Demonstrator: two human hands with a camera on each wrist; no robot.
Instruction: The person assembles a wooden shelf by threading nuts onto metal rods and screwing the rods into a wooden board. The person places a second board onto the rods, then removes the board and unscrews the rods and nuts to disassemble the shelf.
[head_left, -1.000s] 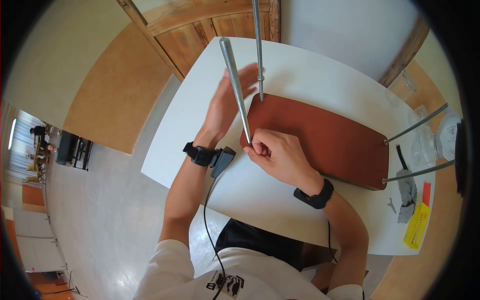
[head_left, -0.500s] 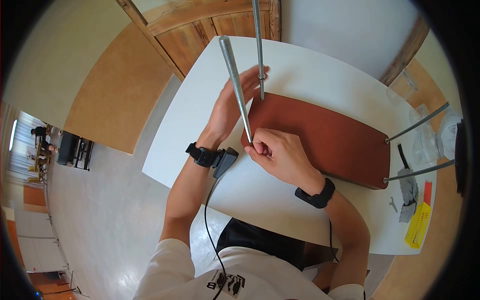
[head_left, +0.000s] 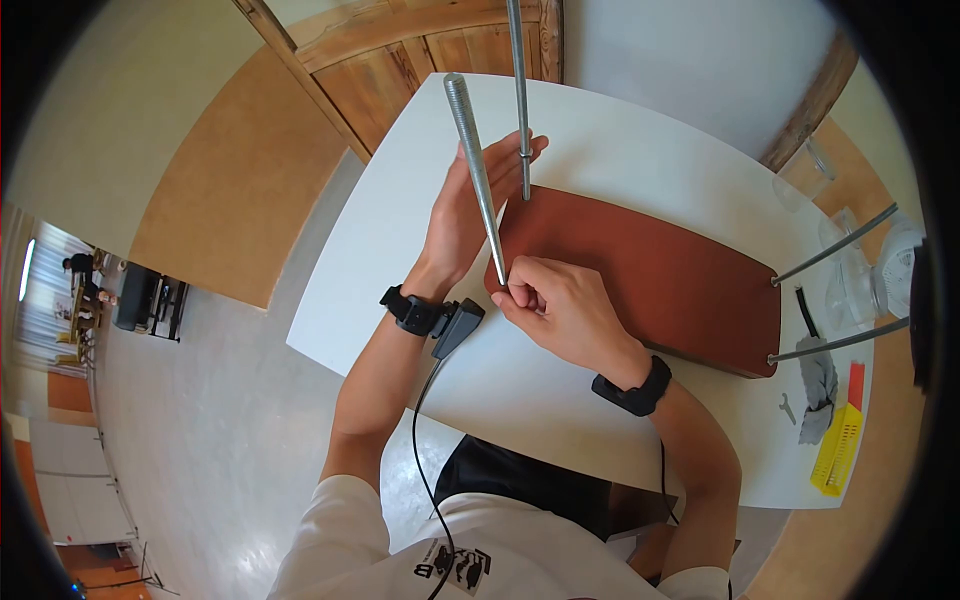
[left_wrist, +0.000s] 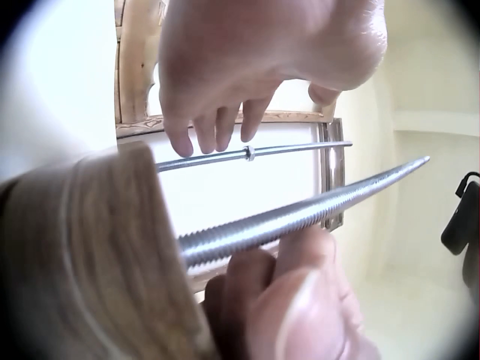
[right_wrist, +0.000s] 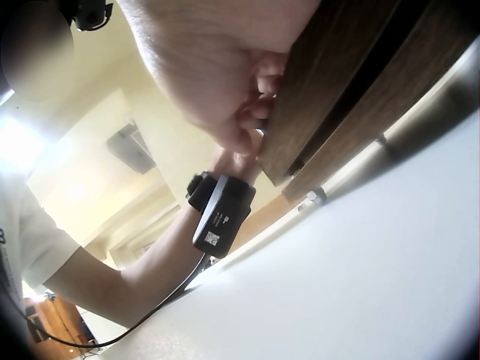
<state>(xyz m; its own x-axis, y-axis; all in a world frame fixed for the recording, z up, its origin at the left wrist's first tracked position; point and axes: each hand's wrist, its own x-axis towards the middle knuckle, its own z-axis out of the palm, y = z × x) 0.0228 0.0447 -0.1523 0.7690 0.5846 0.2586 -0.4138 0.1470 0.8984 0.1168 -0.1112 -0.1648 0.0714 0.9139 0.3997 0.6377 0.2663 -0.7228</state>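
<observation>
In the head view, my left hand [head_left: 470, 205] reaches past the near threaded rod [head_left: 475, 180] to the far threaded rod [head_left: 521, 90]. Its fingers are straight and lie right at that rod, beside a nut [left_wrist: 250, 153] partway up it. Both rods rise from the left end of a reddish-brown board [head_left: 650, 275]. My right hand [head_left: 565, 310] is at the board's near-left corner, fingers curled, thumb against them, fingertips right by the near rod's base. The left wrist view shows the near rod passing in front of the right fingers; the inside of that hand is hidden.
Two more rods [head_left: 838, 245] rise from the board's right end. On the white table [head_left: 500, 380], at right, are a wrench [head_left: 786, 407], a grey cloth [head_left: 818, 385], a yellow basket [head_left: 836, 450] and clear containers [head_left: 845, 285]. A cable [head_left: 417, 440] trails from the left wrist.
My left hand has slid to the right, so its fingertips now reach beyond the far rod. The right hand stays in place by the near rod's base.
</observation>
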